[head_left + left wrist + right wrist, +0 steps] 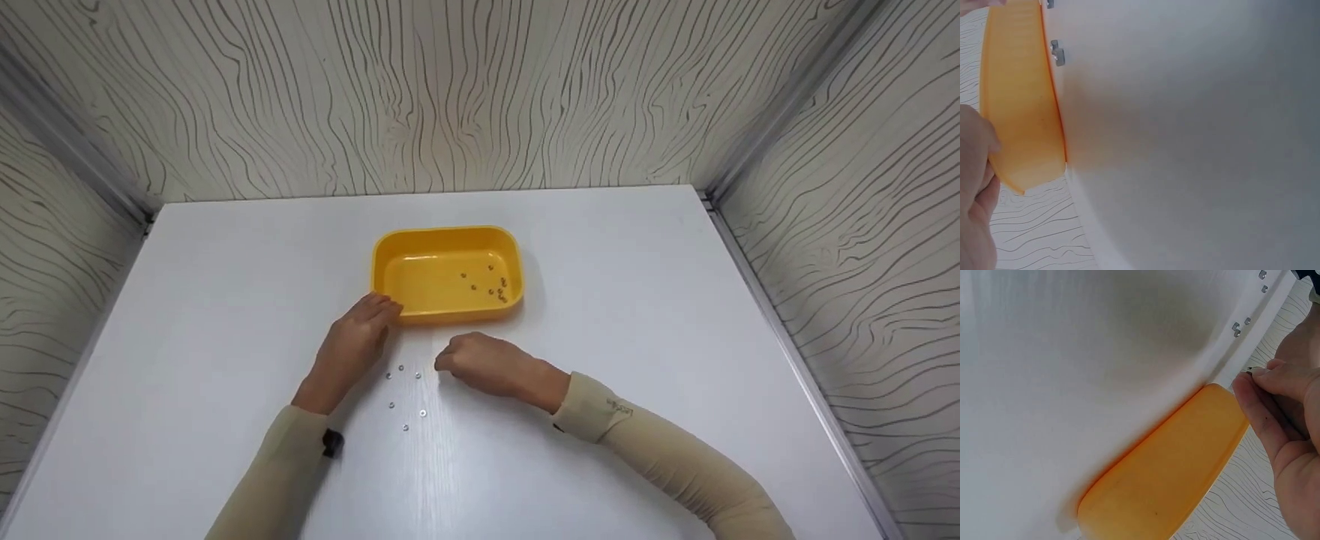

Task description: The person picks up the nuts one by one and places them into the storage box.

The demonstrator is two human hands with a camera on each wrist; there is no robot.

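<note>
A yellow plastic tray (386, 281) stands on the white table with several small metal nuts (491, 292) at its right end. At its near left corner, my left hand (354, 334) grips the rim; the left wrist view shows the fingers (994, 138) bent over the tray edge (1024, 112). My right hand (487, 364) is just in front of the tray's near side, low over the table. Between its thumb and forefinger it pinches a small metal nut (1249, 371), mostly hidden by the fingertips. Several more nuts (418, 376) lie loose on the table between the two forearms.
The white table (637, 285) is bounded by wood-grain patterned panels (450, 97) at the back and sides. Metal frame strips (795, 352) run along the side edges. A black band (333, 442) is at the left wrist.
</note>
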